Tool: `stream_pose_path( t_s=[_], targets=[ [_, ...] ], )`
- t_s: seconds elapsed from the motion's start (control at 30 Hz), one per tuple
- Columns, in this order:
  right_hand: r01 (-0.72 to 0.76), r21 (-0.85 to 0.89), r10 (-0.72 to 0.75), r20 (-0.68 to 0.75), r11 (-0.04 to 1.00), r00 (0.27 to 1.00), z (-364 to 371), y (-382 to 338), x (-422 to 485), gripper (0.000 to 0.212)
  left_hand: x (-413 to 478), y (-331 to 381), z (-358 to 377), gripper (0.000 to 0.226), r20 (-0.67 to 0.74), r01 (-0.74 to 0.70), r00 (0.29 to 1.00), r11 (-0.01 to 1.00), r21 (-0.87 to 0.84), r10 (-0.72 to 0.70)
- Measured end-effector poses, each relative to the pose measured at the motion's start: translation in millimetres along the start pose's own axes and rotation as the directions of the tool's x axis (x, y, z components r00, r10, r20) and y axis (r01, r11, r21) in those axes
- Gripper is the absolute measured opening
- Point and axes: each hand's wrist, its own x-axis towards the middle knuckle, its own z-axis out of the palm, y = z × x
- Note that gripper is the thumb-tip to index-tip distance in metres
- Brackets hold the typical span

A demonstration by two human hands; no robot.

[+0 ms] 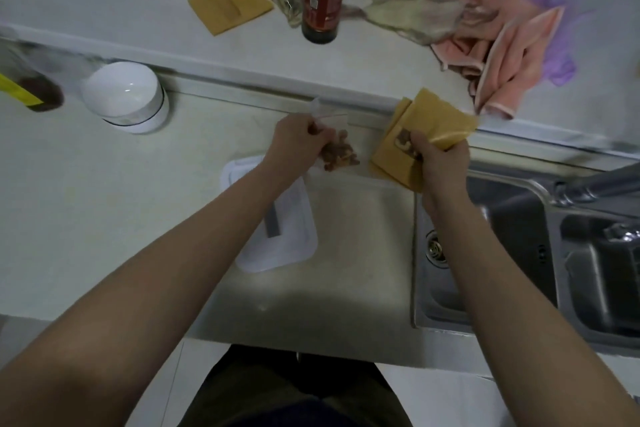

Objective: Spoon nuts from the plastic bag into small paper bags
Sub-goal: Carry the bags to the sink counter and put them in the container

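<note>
The left hand (294, 142) pinches the plastic bag (337, 149) of nuts, while the right hand's (438, 158) grip holds a paper bag (440, 121).

Left hand (294, 139) grips plastic bag (337, 146) of nuts; right hand (440, 158) pinches paper bag (433, 118) beside sink (519, 218)

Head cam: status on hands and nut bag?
Left hand grips plastic bag of nuts. Right hand pinches paper bag, nuts at fingertips. No spoon visible. Nothing blocking.
</note>
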Motion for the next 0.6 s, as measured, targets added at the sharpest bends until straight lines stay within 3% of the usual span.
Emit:
stream_pose_path(
  t_s=[0.07, 0.13, 0.2, 0.4, 0.5, 0.6],
  targets=[
    [0.074, -0.227, -0.076, 0.000, 0.971, 0.997, 13.0, 8.5, 11.4, 0.054, 14.5, 2.9, 14.9, 0.024, 0.055, -0.005, 0.998, 0.998, 0.066, 0.001],
    [0.252, -0.487, -0.229, 0.108, 0.836, 0.967, 23.2, 17.5, 19.0, 0.050, 23.4, 2.3, 29.7, 0.024, 0.096, -0.020, 0.995, 0.991, 0.134, 0.007],
    [0.326, -0.550, -0.271, 0.181, 0.769, 0.945, 31.4, 24.9, 26.5, 0.042, 32.8, -3.9, 43.1, 0.022, 0.129, -0.004, 0.992, 0.987, 0.158, -0.016],
    [0.050, -0.505, 0.065, 0.206, 0.861, 0.976, 35.4, 39.0, 55.5, 0.062, 40.8, -21.4, 52.5, 0.025, 0.232, -0.035, 0.972, 0.952, 0.304, -0.039],
    [0.092, -0.633, 0.083, 0.242, 0.769, 0.967, 33.6, 41.0, 64.1, 0.054, 25.6, -27.8, 40.5, 0.027, 0.055, -0.099, 0.995, 0.965, 0.244, 0.088],
    [0.285, -0.714, -0.144, 0.253, 0.639, 0.957, 32.3, 36.0, 53.9, 0.045, -8.4, -47.6, 13.6, 0.023, -0.248, -0.092, 0.963, 0.994, 0.054, 0.103]
  ],
)
